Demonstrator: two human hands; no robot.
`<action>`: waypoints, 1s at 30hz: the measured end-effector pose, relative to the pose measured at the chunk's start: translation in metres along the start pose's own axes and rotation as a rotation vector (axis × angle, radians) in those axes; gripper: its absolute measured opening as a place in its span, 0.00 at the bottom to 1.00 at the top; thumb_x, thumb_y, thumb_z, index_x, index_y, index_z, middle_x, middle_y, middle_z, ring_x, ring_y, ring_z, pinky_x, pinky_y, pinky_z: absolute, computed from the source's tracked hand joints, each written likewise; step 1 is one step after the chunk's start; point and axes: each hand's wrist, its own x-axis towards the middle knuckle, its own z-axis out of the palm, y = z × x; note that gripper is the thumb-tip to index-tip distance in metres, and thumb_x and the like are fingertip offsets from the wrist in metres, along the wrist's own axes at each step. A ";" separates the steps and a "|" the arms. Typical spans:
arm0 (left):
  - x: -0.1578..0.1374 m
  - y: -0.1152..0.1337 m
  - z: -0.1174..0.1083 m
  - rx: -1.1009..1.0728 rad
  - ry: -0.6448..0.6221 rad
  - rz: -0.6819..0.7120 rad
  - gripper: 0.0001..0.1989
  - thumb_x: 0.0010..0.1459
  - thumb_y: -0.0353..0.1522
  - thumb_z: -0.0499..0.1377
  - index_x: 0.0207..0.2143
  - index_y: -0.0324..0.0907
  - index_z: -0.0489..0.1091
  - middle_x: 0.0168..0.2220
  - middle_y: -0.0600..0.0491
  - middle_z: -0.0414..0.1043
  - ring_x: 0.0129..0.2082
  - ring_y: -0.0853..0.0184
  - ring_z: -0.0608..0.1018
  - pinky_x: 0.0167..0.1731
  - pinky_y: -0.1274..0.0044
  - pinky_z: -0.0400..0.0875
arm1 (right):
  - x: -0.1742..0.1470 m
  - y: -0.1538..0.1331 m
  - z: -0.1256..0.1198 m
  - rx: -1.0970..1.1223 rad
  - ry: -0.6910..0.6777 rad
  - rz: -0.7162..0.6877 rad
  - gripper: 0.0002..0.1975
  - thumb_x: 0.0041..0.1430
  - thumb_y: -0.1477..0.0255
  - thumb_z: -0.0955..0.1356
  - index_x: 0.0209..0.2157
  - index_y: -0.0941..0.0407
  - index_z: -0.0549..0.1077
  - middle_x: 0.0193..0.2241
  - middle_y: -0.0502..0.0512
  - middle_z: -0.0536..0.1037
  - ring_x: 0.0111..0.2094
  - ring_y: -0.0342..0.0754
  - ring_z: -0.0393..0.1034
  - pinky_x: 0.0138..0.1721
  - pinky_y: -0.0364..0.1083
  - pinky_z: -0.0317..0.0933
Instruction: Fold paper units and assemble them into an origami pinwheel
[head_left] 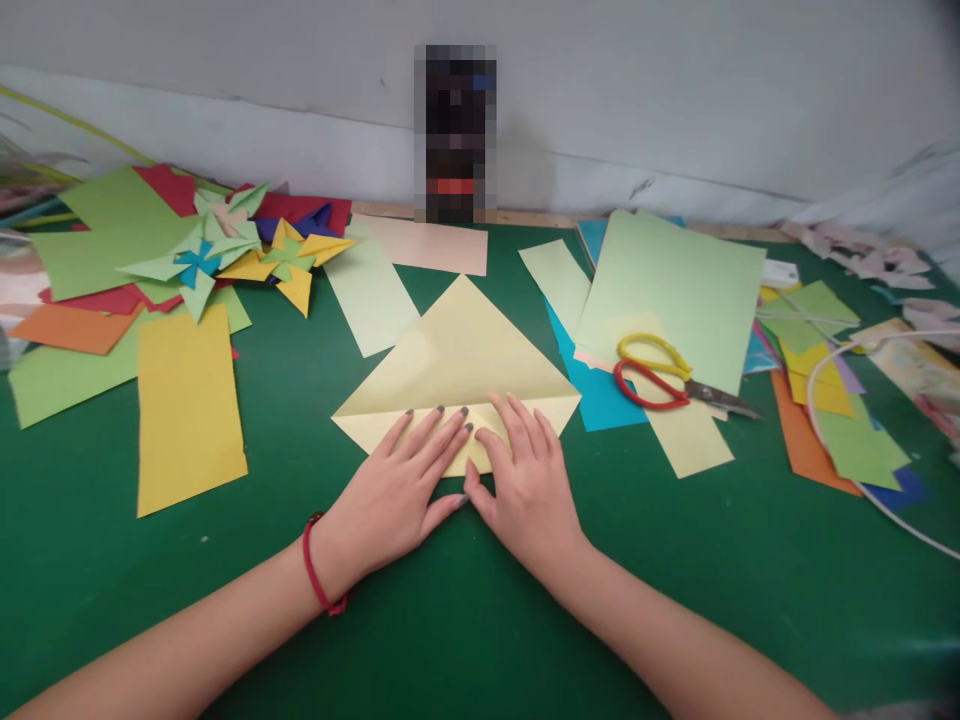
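Note:
A pale yellow sheet of paper (461,345) lies on the green table with one corner pointing away from me. A crease runs across it from side to side, and its near part is folded, with a straight lower edge. My left hand (397,505) rests flat on the near left part, fingers stretched out and wearing a red cord at the wrist. On the near right part lies my right hand (529,480), its fingers spread and slightly bent, thumb by the lower edge. Both thumbs nearly meet there. Some of the folded part is hidden under my fingers.
Scissors (667,385) with red and yellow handles lie on a light green sheet (675,290) at right. Folded paper pinwheels (289,255) and coloured sheets are heaped at left, near a yellow strip (191,410). A white cable (821,420) curves at far right. A pixelated upright object (456,130) stands by the wall.

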 end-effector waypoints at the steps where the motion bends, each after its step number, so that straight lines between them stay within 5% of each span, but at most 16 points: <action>1: 0.000 0.000 0.000 0.001 -0.001 -0.001 0.31 0.61 0.45 0.43 0.62 0.39 0.46 0.63 0.48 0.45 0.62 0.54 0.52 0.58 0.62 0.47 | -0.001 -0.002 0.000 -0.007 -0.011 0.003 0.13 0.56 0.75 0.61 0.44 0.57 0.66 0.59 0.64 0.58 0.61 0.59 0.47 0.57 0.61 0.46; 12: 0.005 0.007 -0.004 0.000 0.065 -0.053 0.23 0.63 0.36 0.44 0.59 0.38 0.55 0.61 0.50 0.54 0.59 0.56 0.59 0.56 0.62 0.54 | -0.005 0.019 -0.007 -0.018 -0.101 0.133 0.21 0.47 0.86 0.57 0.43 0.60 0.66 0.61 0.63 0.52 0.63 0.55 0.41 0.60 0.58 0.45; 19: 0.011 0.014 0.002 0.049 0.133 -0.069 0.20 0.62 0.31 0.45 0.55 0.35 0.61 0.58 0.46 0.59 0.56 0.55 0.63 0.54 0.63 0.59 | -0.006 0.015 -0.005 0.011 -0.106 0.071 0.22 0.50 0.88 0.55 0.41 0.56 0.68 0.61 0.60 0.53 0.63 0.55 0.41 0.58 0.61 0.46; 30: 0.003 0.002 0.001 0.018 0.046 -0.007 0.26 0.58 0.24 0.45 0.60 0.37 0.51 0.62 0.46 0.50 0.61 0.56 0.55 0.57 0.63 0.54 | -0.006 0.017 -0.003 0.042 -0.130 0.083 0.24 0.49 0.89 0.56 0.43 0.55 0.68 0.60 0.61 0.55 0.62 0.55 0.44 0.58 0.60 0.47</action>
